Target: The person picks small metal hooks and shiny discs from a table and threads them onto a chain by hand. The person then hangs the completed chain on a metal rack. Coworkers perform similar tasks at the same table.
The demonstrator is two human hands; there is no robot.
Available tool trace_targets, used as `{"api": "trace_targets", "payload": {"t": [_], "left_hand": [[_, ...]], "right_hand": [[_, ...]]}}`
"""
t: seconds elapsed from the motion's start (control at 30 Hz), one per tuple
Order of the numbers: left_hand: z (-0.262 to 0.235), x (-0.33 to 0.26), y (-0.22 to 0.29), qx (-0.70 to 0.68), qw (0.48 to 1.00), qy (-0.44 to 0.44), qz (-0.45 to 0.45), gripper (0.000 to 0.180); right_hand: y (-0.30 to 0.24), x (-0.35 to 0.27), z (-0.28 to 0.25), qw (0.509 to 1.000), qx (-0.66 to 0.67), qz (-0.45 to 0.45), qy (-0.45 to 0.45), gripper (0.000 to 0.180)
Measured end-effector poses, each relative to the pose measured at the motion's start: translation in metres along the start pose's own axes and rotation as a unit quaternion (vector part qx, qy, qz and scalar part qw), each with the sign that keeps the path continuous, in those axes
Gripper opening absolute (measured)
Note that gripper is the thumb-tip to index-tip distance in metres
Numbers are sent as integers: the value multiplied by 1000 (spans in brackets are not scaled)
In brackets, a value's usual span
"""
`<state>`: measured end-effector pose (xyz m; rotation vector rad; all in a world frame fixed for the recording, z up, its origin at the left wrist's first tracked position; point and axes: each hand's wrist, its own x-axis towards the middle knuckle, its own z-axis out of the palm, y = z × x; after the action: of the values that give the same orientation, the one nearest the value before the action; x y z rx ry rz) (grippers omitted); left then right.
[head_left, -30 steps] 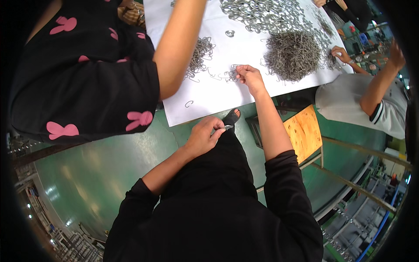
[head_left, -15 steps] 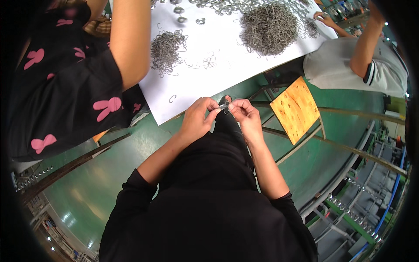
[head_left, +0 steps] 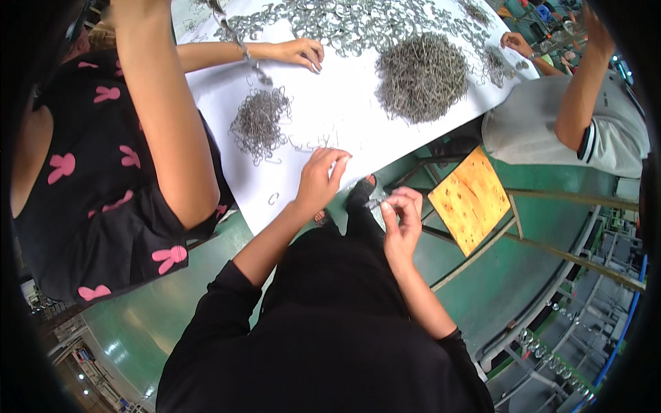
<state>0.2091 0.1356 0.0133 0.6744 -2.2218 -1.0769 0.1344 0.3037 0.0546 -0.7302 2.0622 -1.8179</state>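
Observation:
My right hand (head_left: 403, 224) pinches a small shiny metal piece (head_left: 374, 204) between thumb and fingertips, off the table's near edge. Blur hides its exact shape. My left hand (head_left: 321, 180) is over the edge of the white table (head_left: 256, 199), fingers stretched forward with nothing visible in them. Just beyond it lie a few loose bent wire hooks (head_left: 318, 142). A small heap of wire hooks (head_left: 259, 124) is to the left of that hand, and one single wire hook (head_left: 273, 199) lies nearer the table's corner. A much larger pile of wire hooks (head_left: 423, 77) rises farther right.
Many shiny round metal pieces (head_left: 344, 27) cover the table's far side. At left, a co-worker in a black shirt with pink shapes (head_left: 110, 199) rests a hand (head_left: 300, 54) on the table. Another person in grey (head_left: 551, 124) is at right. A wooden stool (head_left: 471, 199) stands beside my right hand.
My hands, together at the metal piece before, have separated. The left moved forward to the table; the right keeps the piece, lower and to the right. The left co-worker's hand now shows on the table.

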Motion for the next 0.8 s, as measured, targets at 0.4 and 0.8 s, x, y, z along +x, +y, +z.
{"api": "trace_targets", "payload": {"t": [0.4, 0.8], "left_hand": [[71, 243, -96, 212, 970, 100, -67, 34], [48, 244, -115, 274, 957, 19, -97, 20]], "right_hand": [[-1, 51, -32, 998, -66, 20, -12, 9], [13, 55, -45, 998, -53, -12, -20, 11]]}}
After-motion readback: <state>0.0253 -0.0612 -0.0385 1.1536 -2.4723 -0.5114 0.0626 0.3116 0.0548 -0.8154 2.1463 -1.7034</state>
